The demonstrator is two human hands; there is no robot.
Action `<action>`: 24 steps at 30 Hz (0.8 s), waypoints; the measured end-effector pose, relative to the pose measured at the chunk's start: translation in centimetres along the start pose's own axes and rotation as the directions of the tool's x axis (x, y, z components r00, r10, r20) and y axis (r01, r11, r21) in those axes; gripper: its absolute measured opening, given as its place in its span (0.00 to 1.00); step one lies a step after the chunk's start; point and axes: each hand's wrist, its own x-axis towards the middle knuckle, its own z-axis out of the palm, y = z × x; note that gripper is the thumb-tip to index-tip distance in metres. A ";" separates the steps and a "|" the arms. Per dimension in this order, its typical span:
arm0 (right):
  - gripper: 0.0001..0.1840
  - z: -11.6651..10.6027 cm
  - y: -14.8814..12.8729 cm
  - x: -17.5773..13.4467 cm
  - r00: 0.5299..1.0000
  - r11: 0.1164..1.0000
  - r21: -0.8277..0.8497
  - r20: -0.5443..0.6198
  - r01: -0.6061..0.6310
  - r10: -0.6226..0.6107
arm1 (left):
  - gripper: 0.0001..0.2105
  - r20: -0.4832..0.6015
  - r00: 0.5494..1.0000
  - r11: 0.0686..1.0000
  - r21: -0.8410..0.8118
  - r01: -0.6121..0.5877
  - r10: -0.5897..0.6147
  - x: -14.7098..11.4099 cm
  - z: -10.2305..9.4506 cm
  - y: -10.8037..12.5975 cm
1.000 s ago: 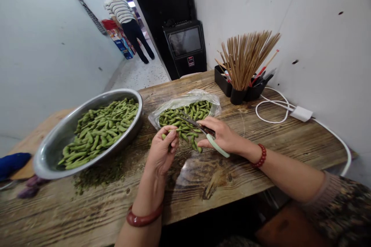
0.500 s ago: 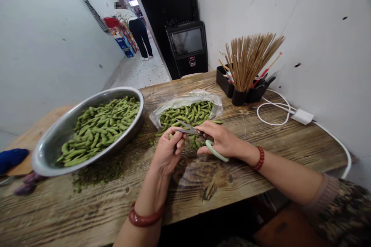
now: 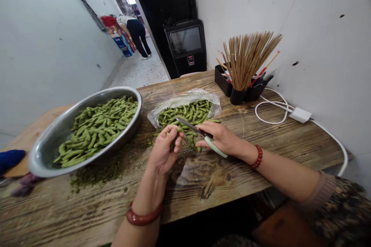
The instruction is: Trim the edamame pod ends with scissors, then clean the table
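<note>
My right hand grips a pair of scissors with pale green handles. The blades point left and look closed together. My left hand pinches a green soybean pod close to the blade tips; fingers hide much of it. Just behind both hands, a clear plastic bag lies open with many green pods in it, and a few loose pods lie in front of it. A large metal basin of pods stands to the left.
Small green trimmings lie before the basin. A black holder with wooden skewers stands at the back right, near a white cable and adapter. Blue cloth is at far left. A person bends over boxes beyond the doorway.
The scissor blades have gone from spread to closed, and the tips have lifted slightly off my left fingers. The person in the background has bent further down.
</note>
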 end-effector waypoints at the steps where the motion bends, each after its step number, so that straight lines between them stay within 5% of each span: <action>1: 0.21 -0.1 0.1 0.1 0.999 1.000 0.011 -0.036 -0.014 0.015 | 0.08 -0.020 1.000 1.000 -0.025 -0.017 0.016 0.1 -0.3 0.3; 8: 0.22 -0.5 0.6 0.1 0.984 0.995 0.045 -0.153 -0.084 0.090 | 0.06 -0.154 0.986 0.984 -0.153 -0.087 0.063 0.2 -2.9 2.8; 13: 0.22 -0.3 0.5 0.0 0.990 0.998 0.031 -0.122 -0.062 0.065 | 0.06 -0.179 0.943 0.921 0.325 -0.213 0.281 -0.1 -3.4 2.9; 15: 0.22 -0.3 0.5 0.0 0.990 0.998 0.029 -0.121 -0.064 0.067 | 0.07 -0.127 0.925 0.744 0.637 -0.201 0.359 -0.1 -3.6 2.6; 18: 0.22 -0.4 0.3 0.1 0.989 0.997 0.036 -0.132 -0.063 0.067 | 0.08 0.018 0.939 0.249 0.962 -0.110 0.345 0.2 -4.0 2.0; 21: 0.22 -0.6 0.1 0.2 0.988 0.997 0.055 -0.135 -0.061 0.068 | 0.09 0.024 0.974 -0.114 0.993 0.002 0.226 0.6 -4.1 1.7; 24: 0.22 -0.8 -0.2 0.3 0.990 0.996 0.066 -0.128 -0.054 0.062 | 0.09 -0.013 0.988 -0.279 0.959 0.056 0.154 0.8 -3.9 1.5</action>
